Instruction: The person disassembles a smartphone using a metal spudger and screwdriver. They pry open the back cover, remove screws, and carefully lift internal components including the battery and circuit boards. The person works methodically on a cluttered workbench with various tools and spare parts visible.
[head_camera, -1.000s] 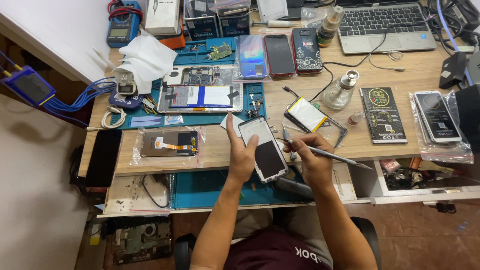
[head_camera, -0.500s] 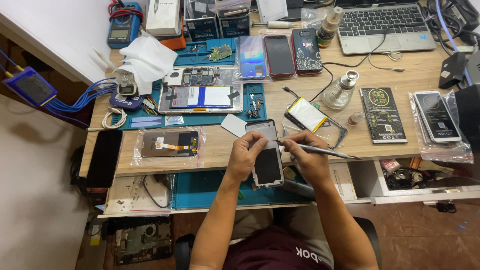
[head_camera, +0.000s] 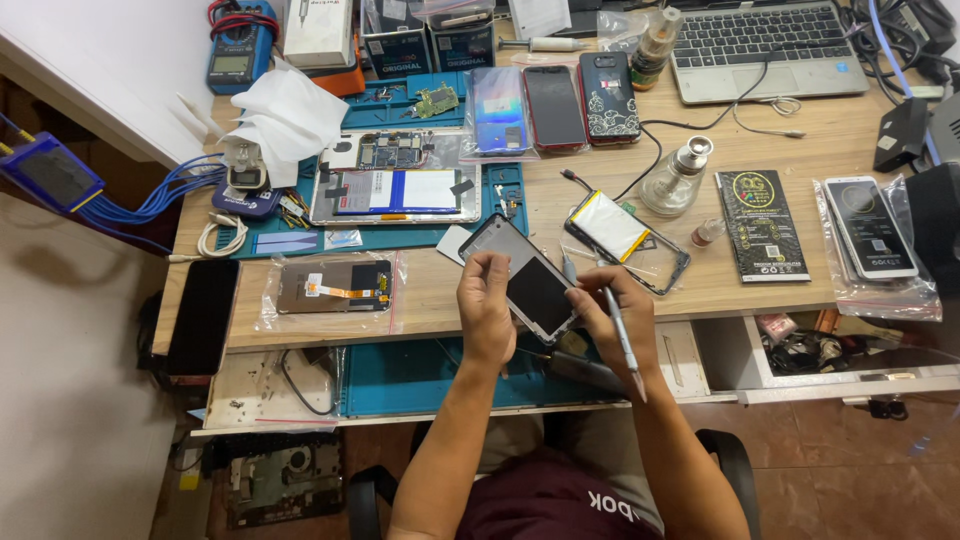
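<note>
Wooden tabletop (head_camera: 760, 300) crowded with phone repair gear, person seated at it, camera looking down. Nearest: left hand (head_camera: 487, 305) has its grip clamped on a phone screen panel (head_camera: 528, 282), now lifted and tilted over the near edge; a second ago it lay flatter under the palm. Right hand (head_camera: 612, 318) has its grip closed around a thin metal tool (head_camera: 620, 335), which has swung from lying sideways to pointing down toward the lap, fingertips now touching the panel's right edge. Looks like work has shifted to that edge. Just beyond: opened phone frame with yellow battery (head_camera: 622, 236), bagged part (head_camera: 332, 290), glass bottle (head_camera: 678, 176). Farther: teal mat (head_camera: 500, 190) carrying an opened tablet (head_camera: 395, 190), two phones (head_camera: 580, 105), laptop (head_camera: 765, 45) at back.
</note>
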